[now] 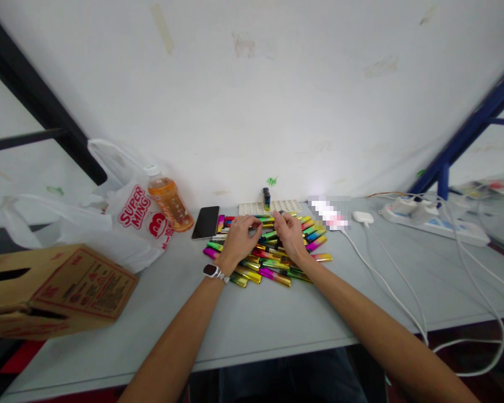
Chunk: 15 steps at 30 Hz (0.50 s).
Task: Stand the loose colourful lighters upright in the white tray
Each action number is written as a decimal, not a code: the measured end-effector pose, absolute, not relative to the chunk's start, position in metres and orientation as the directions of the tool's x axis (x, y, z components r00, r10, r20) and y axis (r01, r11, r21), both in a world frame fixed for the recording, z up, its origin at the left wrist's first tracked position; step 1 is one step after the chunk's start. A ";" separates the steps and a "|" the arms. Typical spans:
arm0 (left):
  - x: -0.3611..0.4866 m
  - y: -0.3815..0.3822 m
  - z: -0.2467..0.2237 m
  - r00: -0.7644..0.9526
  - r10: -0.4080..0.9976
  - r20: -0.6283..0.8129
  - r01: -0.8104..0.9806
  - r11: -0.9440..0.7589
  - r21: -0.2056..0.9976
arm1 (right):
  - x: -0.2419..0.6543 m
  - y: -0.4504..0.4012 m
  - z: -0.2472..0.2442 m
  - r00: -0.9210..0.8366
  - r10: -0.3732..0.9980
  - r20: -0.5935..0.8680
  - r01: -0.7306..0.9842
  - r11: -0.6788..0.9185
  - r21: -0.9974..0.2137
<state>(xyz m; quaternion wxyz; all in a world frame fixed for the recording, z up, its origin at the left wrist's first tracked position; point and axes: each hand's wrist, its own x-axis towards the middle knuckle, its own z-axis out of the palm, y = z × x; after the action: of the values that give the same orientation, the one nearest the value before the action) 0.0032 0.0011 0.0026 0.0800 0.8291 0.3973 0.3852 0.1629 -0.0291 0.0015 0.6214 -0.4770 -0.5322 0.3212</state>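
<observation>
A spread of shiny, many-coloured lighters lies on the grey table under and around both hands. My left hand is over the left part of the pile, its fingers curled in; whatever they hold, if anything, is hidden. Opposite it, my right hand is closed in a pinch, with a small dark end like a lighter's top showing at the fingertips. Just beyond the hands, one dark lighter stands upright on a cream tray with a grid of holes.
To the left are a black phone, an orange drink bottle, a white plastic bag and a cardboard box. A white charger, a power strip and loose white cables lie at the right. The wall closes off the back.
</observation>
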 end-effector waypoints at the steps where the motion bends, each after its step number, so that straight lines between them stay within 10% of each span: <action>1: 0.003 0.001 0.002 0.400 0.716 0.571 0.609 -0.674 0.418 | 0.163 -0.029 0.001 0.229 0.906 0.356 0.111 0.339 -0.934; 15: 0.002 0.001 0.002 0.464 0.739 0.489 0.702 -0.643 0.305 | 0.161 -0.027 -0.001 0.256 0.906 0.337 0.102 0.321 -0.942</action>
<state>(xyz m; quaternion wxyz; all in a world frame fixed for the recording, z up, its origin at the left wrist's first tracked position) 0.0019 0.0008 0.0021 0.0302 0.8551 0.4212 0.3007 0.1612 -0.0274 -0.0006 0.6260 -0.4862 -0.5184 0.3211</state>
